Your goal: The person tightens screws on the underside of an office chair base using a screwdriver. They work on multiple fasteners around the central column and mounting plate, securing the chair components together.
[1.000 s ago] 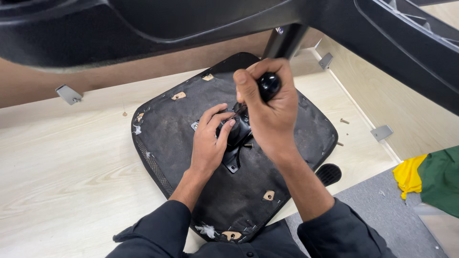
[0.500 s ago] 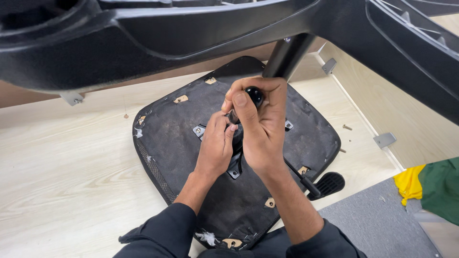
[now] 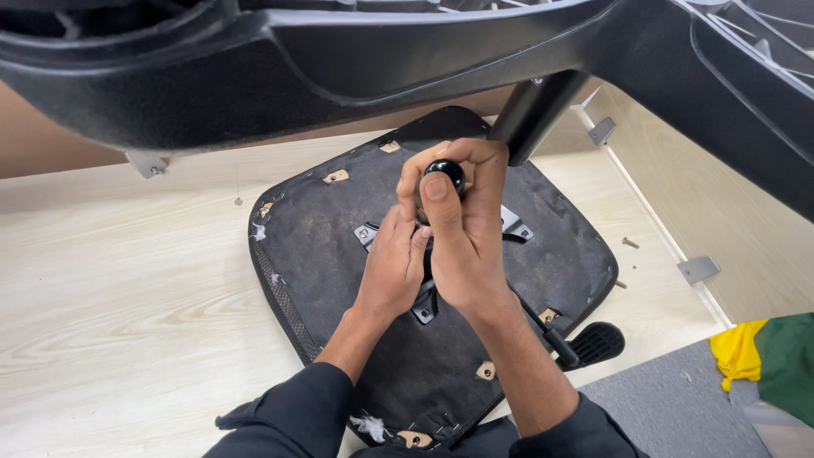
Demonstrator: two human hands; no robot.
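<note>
From the head view, your right hand (image 3: pixel 466 246) closes its grip around a round, glossy black knob (image 3: pixel 444 172), thumb on top to keep it steady over the upturned black fabric-covered seat base (image 3: pixel 322 246). Your left hand (image 3: pixel 394 267) is curled beside it, fingertips at the metal mechanism beneath, bracing it. The seat lies flat on the pale wooden bench (image 3: pixel 119 280), underside reachable.
</note>
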